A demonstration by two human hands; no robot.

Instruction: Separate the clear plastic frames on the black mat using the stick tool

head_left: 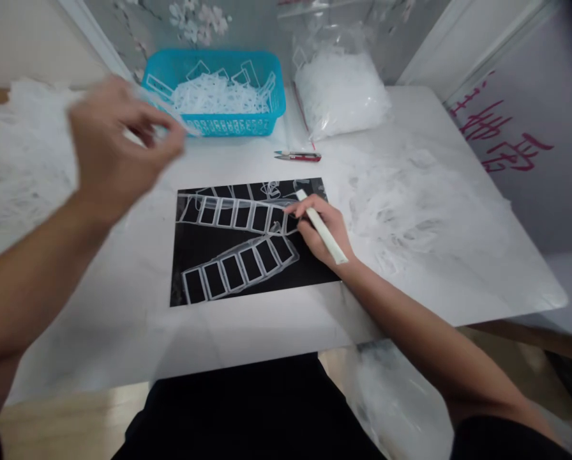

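My left hand (pixel 118 137) is raised at the left front of a blue plastic basket (pixel 228 125), blurred by motion. Its thumb and finger are pinched together, with a faint translucent streak beside them that I cannot make out. My right hand (pixel 328 231) rests on a black mat (pixel 228 246), closed around a slim white stick-shaped tool (pixel 325 231) whose working tip is hidden. Two strips of clear plastic rectangular frames lie on the mat: an upper strip (pixel 234 213) under my right fingertips and a slanted lower strip (pixel 238 269). Loose trimmings are near the mat's top edge.
Clear frames (pixel 219 94) fill the basket. A plump clear bag (pixel 338 89) stands to its right. Thread snips (pixel 299 156) lie behind the mat. Piles of translucent plastic (pixel 405 211) spread at right, and another pile (pixel 22 153) at left. A plastic bag (pixel 396 396) hangs below the table edge.
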